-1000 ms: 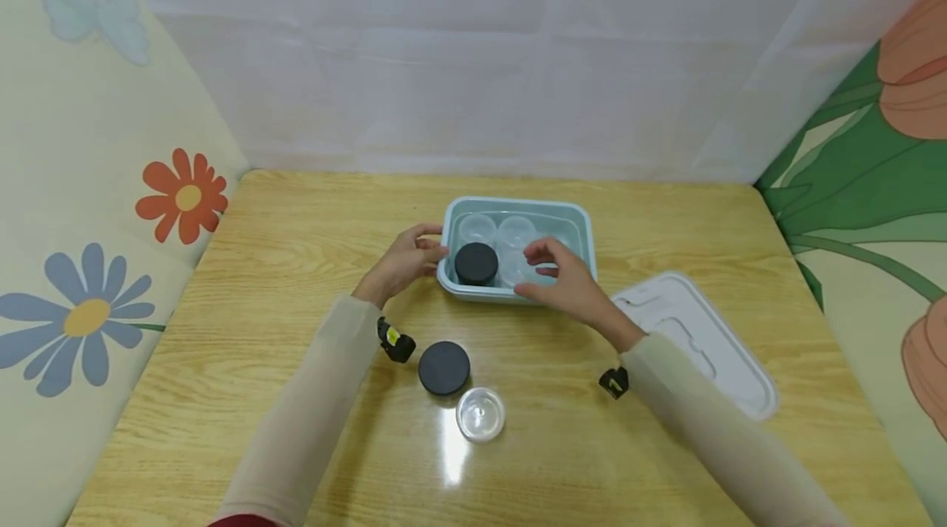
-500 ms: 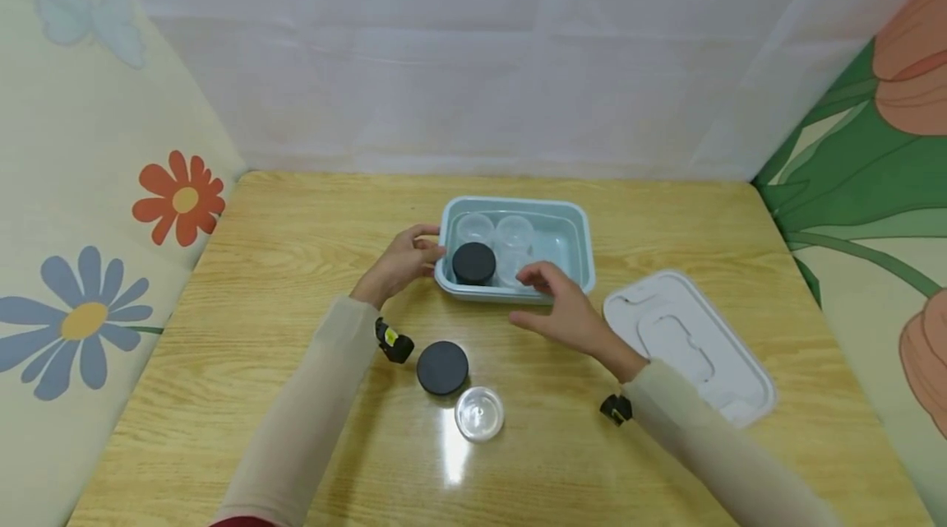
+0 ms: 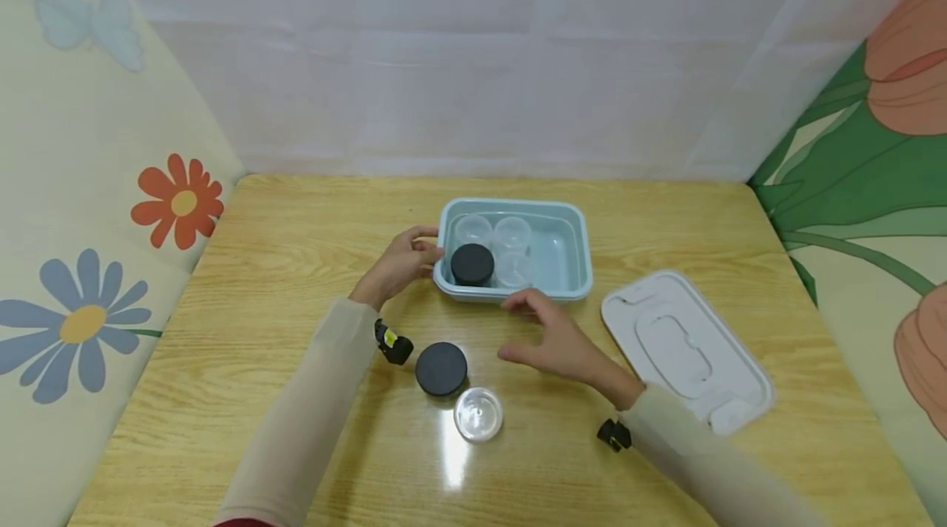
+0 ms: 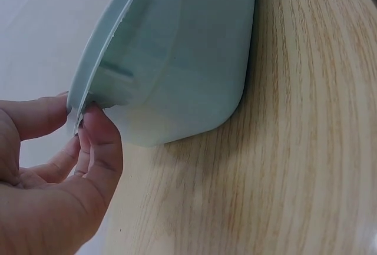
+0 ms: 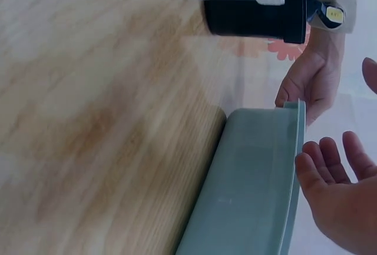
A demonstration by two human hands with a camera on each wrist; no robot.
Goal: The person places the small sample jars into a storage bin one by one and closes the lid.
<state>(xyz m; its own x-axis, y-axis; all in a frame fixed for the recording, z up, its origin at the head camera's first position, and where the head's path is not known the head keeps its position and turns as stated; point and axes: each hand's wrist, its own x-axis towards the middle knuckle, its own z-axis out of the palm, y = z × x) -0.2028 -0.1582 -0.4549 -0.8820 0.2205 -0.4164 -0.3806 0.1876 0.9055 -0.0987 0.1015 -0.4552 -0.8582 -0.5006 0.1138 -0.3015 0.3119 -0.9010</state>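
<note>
My left hand (image 3: 397,270) grips the left end of a pale blue plastic box (image 3: 565,294). In the left wrist view, thumb and fingers pinch the box's rim (image 4: 97,60). Inside the box, on its left side, stand a black round jar (image 3: 472,264) and 3 clear round cups; one clear cup (image 3: 513,270) is at front. My right hand (image 3: 558,346) hovers in front of the box, holding nothing, thumb and fingers spread apart. Nearer me stand another black round jar (image 3: 441,368) and a clear round container (image 3: 478,413), side by side.
A white lid (image 3: 688,346) lies flat and angled on the wooden table (image 3: 296,214), right of the box. A white cloth (image 3: 473,99) hangs behind the table. Flower-patterned panels (image 3: 66,182) stand at both sides.
My right hand has drawn back from over the box toward me, leaving the front clear cup in it. The left hand keeps its hold on the rim.
</note>
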